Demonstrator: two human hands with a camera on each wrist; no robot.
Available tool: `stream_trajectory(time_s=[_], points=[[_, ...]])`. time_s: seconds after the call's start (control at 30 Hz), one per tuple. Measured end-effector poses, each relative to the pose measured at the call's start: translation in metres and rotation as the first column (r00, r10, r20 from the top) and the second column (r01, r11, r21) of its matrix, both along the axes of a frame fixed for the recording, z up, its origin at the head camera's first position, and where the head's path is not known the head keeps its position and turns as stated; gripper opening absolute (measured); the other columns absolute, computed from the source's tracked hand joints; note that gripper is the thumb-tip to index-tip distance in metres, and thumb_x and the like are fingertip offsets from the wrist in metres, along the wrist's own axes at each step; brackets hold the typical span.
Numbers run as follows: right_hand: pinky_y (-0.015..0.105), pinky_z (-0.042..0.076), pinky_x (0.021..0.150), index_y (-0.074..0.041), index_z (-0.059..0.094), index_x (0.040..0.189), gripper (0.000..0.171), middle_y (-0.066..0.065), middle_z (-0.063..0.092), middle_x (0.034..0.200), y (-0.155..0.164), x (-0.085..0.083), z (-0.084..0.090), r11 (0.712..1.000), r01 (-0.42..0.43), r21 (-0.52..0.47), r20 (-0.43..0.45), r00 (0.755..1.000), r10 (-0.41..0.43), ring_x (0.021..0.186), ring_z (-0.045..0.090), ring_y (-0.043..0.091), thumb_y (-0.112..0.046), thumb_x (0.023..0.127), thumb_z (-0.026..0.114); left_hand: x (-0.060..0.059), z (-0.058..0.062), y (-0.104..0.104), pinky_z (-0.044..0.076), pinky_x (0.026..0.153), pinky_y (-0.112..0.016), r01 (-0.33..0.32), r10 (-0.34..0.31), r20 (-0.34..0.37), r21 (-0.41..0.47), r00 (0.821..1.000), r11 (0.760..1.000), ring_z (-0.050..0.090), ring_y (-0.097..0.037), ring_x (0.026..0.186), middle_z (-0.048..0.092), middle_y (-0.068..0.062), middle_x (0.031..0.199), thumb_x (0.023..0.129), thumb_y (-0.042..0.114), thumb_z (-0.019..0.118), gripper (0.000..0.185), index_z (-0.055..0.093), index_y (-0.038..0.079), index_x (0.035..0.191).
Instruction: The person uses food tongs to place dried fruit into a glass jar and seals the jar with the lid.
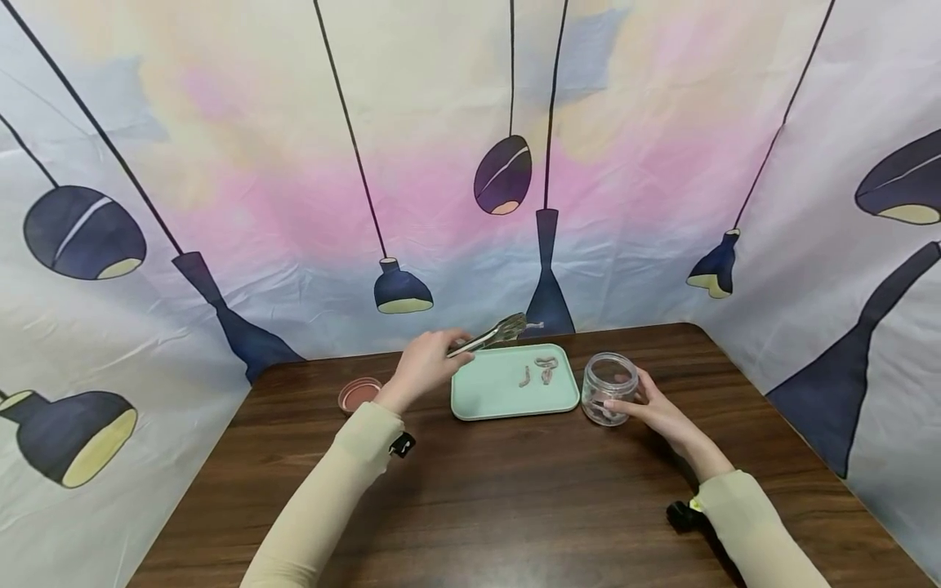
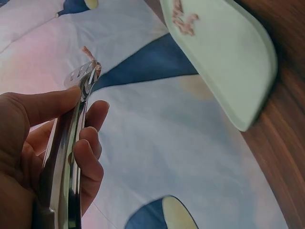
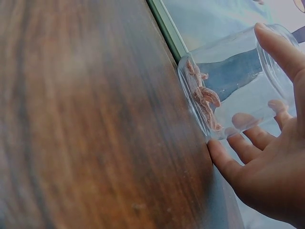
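My left hand (image 1: pixel 426 369) grips metal tongs (image 1: pixel 506 328) above the far edge of the pale green tray (image 1: pixel 481 388). Between the tong tips is a thin, reddish dried strip (image 2: pixel 89 53), which sticks out past them. A few similar strips (image 1: pixel 546 363) lie on the tray's right half. To the right of the tray stands a clear jar (image 1: pixel 612 377) without a lid, upright on the table. My right hand (image 1: pixel 662 416) holds it, thumb on the near side and fingers around the other. More dried pieces (image 3: pixel 207 98) rest at the bottom of the jar.
A reddish round lid (image 1: pixel 359 394) sits on the wooden table (image 1: pixel 515 498) left of the tray, partly behind my left wrist. Right behind the table hangs a cloth backdrop (image 1: pixel 294 204) printed with lamps.
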State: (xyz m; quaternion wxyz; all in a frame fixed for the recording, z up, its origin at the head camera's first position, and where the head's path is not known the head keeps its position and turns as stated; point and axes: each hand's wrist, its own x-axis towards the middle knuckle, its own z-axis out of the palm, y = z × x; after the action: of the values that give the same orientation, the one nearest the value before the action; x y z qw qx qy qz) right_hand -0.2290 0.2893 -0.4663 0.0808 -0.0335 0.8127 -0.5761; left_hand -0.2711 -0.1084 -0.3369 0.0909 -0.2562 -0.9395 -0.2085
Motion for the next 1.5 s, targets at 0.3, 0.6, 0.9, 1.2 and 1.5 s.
stream_trajectory(time_s=[0.3, 0.6, 0.9, 1.2, 1.5], points=[[0.07, 0.017, 0.111, -0.02, 0.002, 0.163, 0.103, 0.022, 0.016, 0.163, -0.002, 0.001, -0.003, 1.0, 0.005, -0.006, 0.013, 1.0, -0.005, 0.15, 0.006, 0.047, -0.041, 0.092, 0.073, 0.0, 0.01, 0.031, 0.055, 0.08, -0.044, 0.048, -0.047, 0.02, -0.003, 0.999, 0.999, 0.07, -0.025, 0.096, 0.073, -0.008, 0.114, 0.097, 0.032, 0.069, 0.032, 0.07, 0.02, 0.127], [0.07, 0.018, 0.111, -0.019, 0.003, 0.163, 0.101, 0.022, 0.018, 0.163, -0.001, -0.001, -0.001, 1.0, 0.0, -0.01, 0.0, 1.0, 0.0, 0.15, 0.008, 0.047, -0.039, 0.093, 0.073, 0.0, 0.017, 0.055, 0.055, 0.075, -0.042, 0.101, -0.102, -0.006, -0.017, 0.995, 0.995, 0.071, -0.022, 0.095, 0.074, -0.006, 0.112, 0.098, 0.031, 0.068, 0.031, 0.069, 0.022, 0.127], [0.069, 0.019, 0.112, -0.018, 0.003, 0.163, 0.101, 0.025, 0.016, 0.163, -0.002, 0.0, -0.001, 1.0, -0.002, -0.014, -0.001, 1.0, 0.002, 0.15, 0.008, 0.048, -0.037, 0.093, 0.073, 0.001, 0.015, 0.068, 0.051, 0.063, -0.034, 0.136, -0.14, -0.047, -0.087, 0.989, 0.987, 0.067, -0.015, 0.076, 0.074, -0.004, 0.104, 0.098, 0.029, 0.069, 0.03, 0.07, 0.019, 0.126], [0.068, 0.019, 0.112, -0.02, 0.0, 0.163, 0.103, 0.025, 0.018, 0.162, -0.003, 0.001, 0.001, 1.0, -0.001, -0.029, 0.011, 1.0, 0.001, 0.15, 0.009, 0.047, -0.035, 0.093, 0.074, 0.004, 0.012, 0.083, 0.041, 0.051, -0.027, 0.174, -0.183, -0.035, -0.167, 0.983, 0.97, 0.052, -0.009, 0.053, 0.071, 0.001, 0.085, 0.099, 0.03, 0.068, 0.03, 0.07, 0.02, 0.127], [0.069, 0.019, 0.111, -0.022, -0.004, 0.163, 0.107, 0.024, 0.012, 0.164, -0.001, -0.001, 0.0, 1.0, 0.006, 0.0, 0.026, 1.0, -0.006, 0.15, 0.007, 0.047, -0.042, 0.092, 0.073, 0.01, 0.011, 0.097, 0.031, 0.046, -0.026, 0.203, -0.217, -0.039, -0.224, 0.975, 0.953, 0.047, -0.011, 0.05, 0.056, 0.007, 0.065, 0.099, 0.031, 0.067, 0.029, 0.07, 0.022, 0.126]])
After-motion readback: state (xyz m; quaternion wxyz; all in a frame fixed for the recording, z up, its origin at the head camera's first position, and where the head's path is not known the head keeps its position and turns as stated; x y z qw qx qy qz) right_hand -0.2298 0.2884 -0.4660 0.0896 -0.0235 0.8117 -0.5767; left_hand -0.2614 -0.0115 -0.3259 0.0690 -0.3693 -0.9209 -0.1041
